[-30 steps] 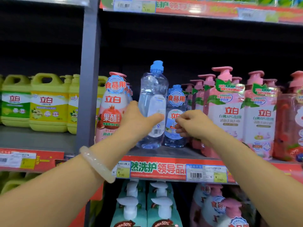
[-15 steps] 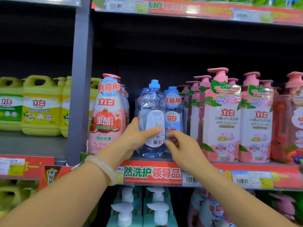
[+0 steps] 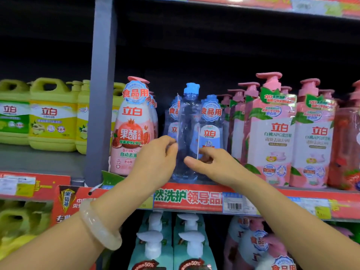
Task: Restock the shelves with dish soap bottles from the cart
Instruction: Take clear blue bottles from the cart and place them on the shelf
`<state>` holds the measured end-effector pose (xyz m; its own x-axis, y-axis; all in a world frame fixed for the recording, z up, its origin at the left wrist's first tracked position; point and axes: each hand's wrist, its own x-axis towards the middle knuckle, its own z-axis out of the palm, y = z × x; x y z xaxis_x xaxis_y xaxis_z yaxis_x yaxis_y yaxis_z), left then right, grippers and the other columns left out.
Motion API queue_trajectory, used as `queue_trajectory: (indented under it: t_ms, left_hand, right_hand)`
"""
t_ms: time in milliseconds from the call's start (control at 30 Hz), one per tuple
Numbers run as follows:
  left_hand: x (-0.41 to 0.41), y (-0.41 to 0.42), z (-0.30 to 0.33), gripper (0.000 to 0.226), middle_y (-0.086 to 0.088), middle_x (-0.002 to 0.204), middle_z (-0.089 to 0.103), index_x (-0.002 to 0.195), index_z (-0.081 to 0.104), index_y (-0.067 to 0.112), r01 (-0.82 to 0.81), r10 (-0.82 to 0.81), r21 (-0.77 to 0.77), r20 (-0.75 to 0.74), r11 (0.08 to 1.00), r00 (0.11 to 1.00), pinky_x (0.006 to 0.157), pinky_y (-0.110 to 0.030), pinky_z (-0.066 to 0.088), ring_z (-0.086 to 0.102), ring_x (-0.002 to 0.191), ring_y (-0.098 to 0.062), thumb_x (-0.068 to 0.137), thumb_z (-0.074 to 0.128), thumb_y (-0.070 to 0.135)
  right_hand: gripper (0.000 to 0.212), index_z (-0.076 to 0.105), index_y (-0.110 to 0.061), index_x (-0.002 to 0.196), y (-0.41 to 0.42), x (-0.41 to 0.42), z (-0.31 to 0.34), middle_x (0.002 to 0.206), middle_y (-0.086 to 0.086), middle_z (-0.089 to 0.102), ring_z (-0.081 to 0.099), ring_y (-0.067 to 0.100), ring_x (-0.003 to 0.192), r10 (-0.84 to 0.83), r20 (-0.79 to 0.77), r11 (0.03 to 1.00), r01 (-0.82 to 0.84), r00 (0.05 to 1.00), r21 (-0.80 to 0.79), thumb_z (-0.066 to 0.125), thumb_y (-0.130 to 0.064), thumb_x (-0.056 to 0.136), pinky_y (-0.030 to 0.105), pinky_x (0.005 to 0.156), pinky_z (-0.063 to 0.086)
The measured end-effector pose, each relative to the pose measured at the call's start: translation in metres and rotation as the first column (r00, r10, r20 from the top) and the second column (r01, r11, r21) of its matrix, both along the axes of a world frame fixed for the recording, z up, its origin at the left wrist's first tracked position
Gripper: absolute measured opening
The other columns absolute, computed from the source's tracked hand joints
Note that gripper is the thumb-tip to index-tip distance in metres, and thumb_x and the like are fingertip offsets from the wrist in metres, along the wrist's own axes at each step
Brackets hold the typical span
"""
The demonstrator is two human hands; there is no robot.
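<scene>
A clear blue dish soap bottle with a blue cap stands upright at the front of the shelf, turned so its narrow side faces me. My left hand pinches its left edge with thumb and fingertips. From the other side my right hand holds it, thumb across the lower front and fingers behind. Two matching blue bottles stand just behind it. No cart is in view.
A pink pomegranate bottle stands close on the left, and pink pump bottles on the right. A grey upright post separates these from yellow jugs. Teal pump bottles fill the shelf below.
The bottle came down from a raised position onto the shelf and turned from label-forward to edge-on. My right hand moved in and closed on its right side.
</scene>
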<state>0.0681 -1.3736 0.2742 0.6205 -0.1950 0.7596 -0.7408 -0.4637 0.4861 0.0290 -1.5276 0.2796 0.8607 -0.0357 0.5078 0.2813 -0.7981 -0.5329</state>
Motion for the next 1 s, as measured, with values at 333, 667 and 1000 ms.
queue_trajectory:
  t_ms: [333, 667, 1000]
  left_hand:
    - [0.025, -0.005, -0.003, 0.072, -0.006, 0.116, 0.06, 0.127, 0.035, 0.014, 0.197, -0.167, 0.079, -0.285, 0.977, 0.944, 0.09, -0.044, 0.05, 0.061, 0.103, -0.026, 0.071, 0.078, 0.028]
    - [0.032, -0.03, 0.009, 0.108, -0.019, 0.128, 0.054, 0.147, -0.019, 0.002, -0.298, 0.334, 0.467, 0.006, 0.833, 0.942, 0.073, -0.032, 0.033, 0.055, 0.114, -0.032, 0.087, 0.065, 0.032]
    - [0.045, -0.04, 0.004, 0.11, -0.024, 0.13, 0.052, 0.145, -0.021, -0.001, -0.269, 0.329, 0.413, -0.082, 0.87, 0.941, 0.086, -0.035, 0.043, 0.056, 0.114, -0.033, 0.086, 0.066, 0.032]
  right_hand:
    - [0.03, 0.052, -0.01, 0.113, 0.006, 0.018, 0.007, 0.1, 0.004, 0.063, 0.062, 0.023, 0.094, 0.049, -0.075, 0.926, -0.017, 0.996, 0.377, 0.066, -0.01, 0.086, 0.037, 0.086, 0.054]
    - [0.038, 0.056, -0.011, 0.113, 0.007, 0.029, 0.005, 0.115, 0.008, 0.056, 0.057, 0.028, 0.104, -0.463, 0.18, 0.861, 0.489, 0.868, -0.143, 0.068, -0.033, 0.084, 0.035, 0.084, 0.047]
    - [0.098, 0.02, -0.002, 0.136, -0.018, 0.053, 0.01, 0.13, 0.021, 0.048, 0.051, 0.037, 0.116, -0.537, 0.092, 0.843, 0.538, 0.839, 0.009, 0.073, -0.053, 0.072, 0.045, 0.092, 0.047]
